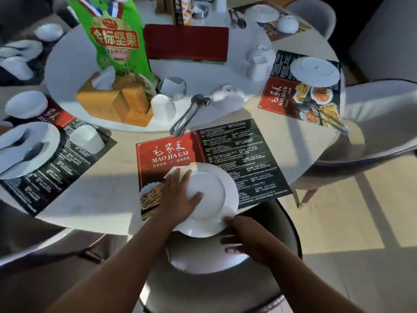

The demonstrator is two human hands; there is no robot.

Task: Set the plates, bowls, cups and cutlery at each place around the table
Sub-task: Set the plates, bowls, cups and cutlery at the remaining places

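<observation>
Plate: a white round ceramic plate sits right in front, glossy and plain. A raised ring circles its middle, so it looks bottom-up.
Where it is: over the near edge of the red-and-black printed paper placemat, with its near rim sticking out past the edge of the pale round surface. I cannot tell whether it lies flat or is just lifted.
Left hand: spread flat on top of the plate, fingers straight and reaching over the far-left rim, thumb across the centre ring. It is pressing, not clenched.
Right hand: at the near rim, thumb on the edge and fingers curled underneath, grasping the plate.
Below: a second white plate lies on the dark round chair seat, just under the right hand.
Beyond the placemat: a steel fork and spoon pair lies slanted over the edge of the white round turntable, beside an upturned white cup.
Further back: a tall green snack bag stands on the turntable.
Left place: a white dinner plate carries a fork and a spoon on its own placemat.
</observation>
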